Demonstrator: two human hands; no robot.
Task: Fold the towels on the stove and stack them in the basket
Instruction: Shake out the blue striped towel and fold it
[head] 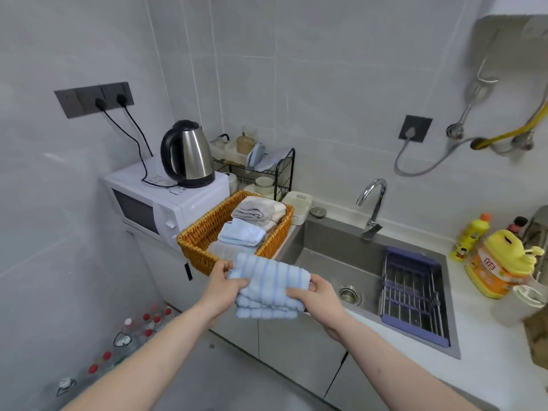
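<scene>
A folded light-blue striped towel (268,284) hangs in the air just in front of the wicker basket (201,229). My left hand (224,284) pinches its left edge and my right hand (312,295) pinches its right edge. The basket stands on the counter between the microwave and the sink. Inside it lie a folded grey and cream towel (256,212) at the back, a folded pale-blue towel (241,234) in the middle, and a grey one (221,249) at the front, partly hidden by the towel I hold. The stove is out of view.
A white microwave (160,203) with a steel kettle (189,155) on top stands left of the basket. A sink (335,262) with a tap (372,203) and a purple drain rack (410,287) lies to the right. Yellow detergent bottles (498,262) stand far right. Water bottles (139,324) sit on the floor.
</scene>
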